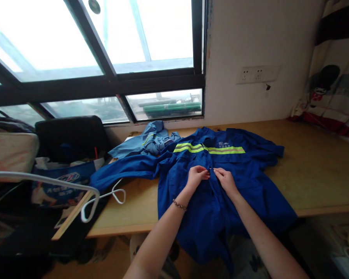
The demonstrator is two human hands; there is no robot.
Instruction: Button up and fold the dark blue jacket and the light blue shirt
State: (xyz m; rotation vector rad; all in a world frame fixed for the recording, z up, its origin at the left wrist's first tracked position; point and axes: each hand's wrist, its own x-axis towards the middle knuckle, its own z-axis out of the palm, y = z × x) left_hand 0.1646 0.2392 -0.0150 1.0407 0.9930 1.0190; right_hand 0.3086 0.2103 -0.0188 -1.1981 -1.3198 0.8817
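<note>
Both hands sit right in the middle of the desk (314,174), almost touching each other. The left hand (196,175) and right hand (225,179) each have fingers curled in and pinched on the front opening of a blue jacket (258,193), one on either side of the centre line. So both are closed on the fabric, not flat on it. There's a bead bracelet (179,205) on the left wrist.

The jacket is directly under the hands, front side up. Its long axis runs straight away from the person. The collar end is up toward the far edge by the window (104,46), and the hem spills over the near edge. Neither hand is really closer, they're level on the same spot. A yellow-green stripe (209,148) crosses the chest just beyond the fingers, and one sleeve stretches toward the desk's left edge.

Further out there's a lighter blue shirt (151,140) bunched at the far left corner. A white hanger (104,195) pokes over the left edge, and some bags (64,182) are piled beside that. A wall socket (257,74) is on the far wall, with a striped cloth (331,89) past the right end.

I can't tell whether it's a button or a zip under the fingertips, too small and dark. The hem is cut off below the desk edge.
</note>
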